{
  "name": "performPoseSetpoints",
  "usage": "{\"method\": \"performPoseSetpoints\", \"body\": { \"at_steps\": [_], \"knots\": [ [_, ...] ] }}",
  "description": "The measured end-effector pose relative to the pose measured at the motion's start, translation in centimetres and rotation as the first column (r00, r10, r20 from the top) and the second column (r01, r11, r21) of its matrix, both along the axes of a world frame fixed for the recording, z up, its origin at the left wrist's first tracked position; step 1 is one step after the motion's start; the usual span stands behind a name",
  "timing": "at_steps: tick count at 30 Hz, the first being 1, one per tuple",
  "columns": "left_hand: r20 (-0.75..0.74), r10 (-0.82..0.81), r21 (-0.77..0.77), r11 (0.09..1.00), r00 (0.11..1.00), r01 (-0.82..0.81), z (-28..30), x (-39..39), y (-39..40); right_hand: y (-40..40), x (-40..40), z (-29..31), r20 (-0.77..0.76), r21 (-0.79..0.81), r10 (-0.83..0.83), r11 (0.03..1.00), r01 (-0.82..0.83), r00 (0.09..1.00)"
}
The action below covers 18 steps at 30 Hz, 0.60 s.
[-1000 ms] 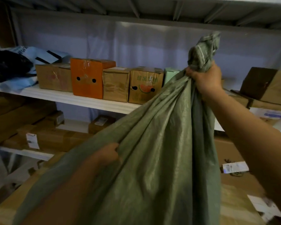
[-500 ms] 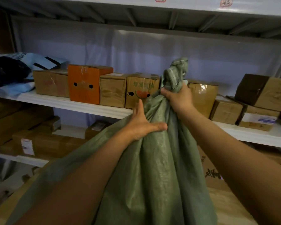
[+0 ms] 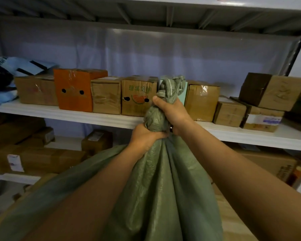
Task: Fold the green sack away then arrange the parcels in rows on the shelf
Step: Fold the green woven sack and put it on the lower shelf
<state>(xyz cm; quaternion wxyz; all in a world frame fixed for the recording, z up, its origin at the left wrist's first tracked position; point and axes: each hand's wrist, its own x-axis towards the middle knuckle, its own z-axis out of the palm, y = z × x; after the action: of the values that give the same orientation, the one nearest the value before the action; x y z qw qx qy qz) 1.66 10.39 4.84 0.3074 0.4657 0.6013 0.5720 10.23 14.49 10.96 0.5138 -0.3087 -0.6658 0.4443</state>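
Before the shelf [image 3: 63, 113], my right hand [image 3: 172, 112] and left hand [image 3: 144, 138] clamp fingers round the sack [image 3: 163, 188] neck, one above the other, so I should squeeze the air down and gather evenly before folding.

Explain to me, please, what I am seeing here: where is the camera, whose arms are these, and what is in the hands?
There is no machine. A person wears one camera on the head, looking forward and down, so the two arms are that person's own. Both hands grip the gathered neck of a green sack: the left hand lower, the right hand just above. The sack's end sticks up above the right hand. Behind stands a white shelf with a row of parcels: brown boxes, an orange box and a box with a watermelon picture. Lower shelves hold more boxes.
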Motion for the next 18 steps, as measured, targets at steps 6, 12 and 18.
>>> {"method": "performPoseSetpoints", "body": {
  "at_steps": [6,12,18],
  "knots": [
    [0.118,0.103,-0.124,0.988,0.988,-0.088,-0.4,-2.3,0.4,0.8,5.0,-3.8,0.408,-0.187,0.11,0.982,-0.035,0.907],
    [0.348,0.14,-0.17,0.982,0.927,-0.085,-0.6,-2.3,1.2,-2.3,3.1,-8.7,0.482,-0.309,0.353,0.925,-0.221,0.802],
    [0.456,0.131,-0.254,0.967,0.88,-0.012,-0.6,-3.2,0.9,-2.7,1.1,-11.1,0.577,0.081,-0.109,0.994,0.077,0.81]
  ]
}}
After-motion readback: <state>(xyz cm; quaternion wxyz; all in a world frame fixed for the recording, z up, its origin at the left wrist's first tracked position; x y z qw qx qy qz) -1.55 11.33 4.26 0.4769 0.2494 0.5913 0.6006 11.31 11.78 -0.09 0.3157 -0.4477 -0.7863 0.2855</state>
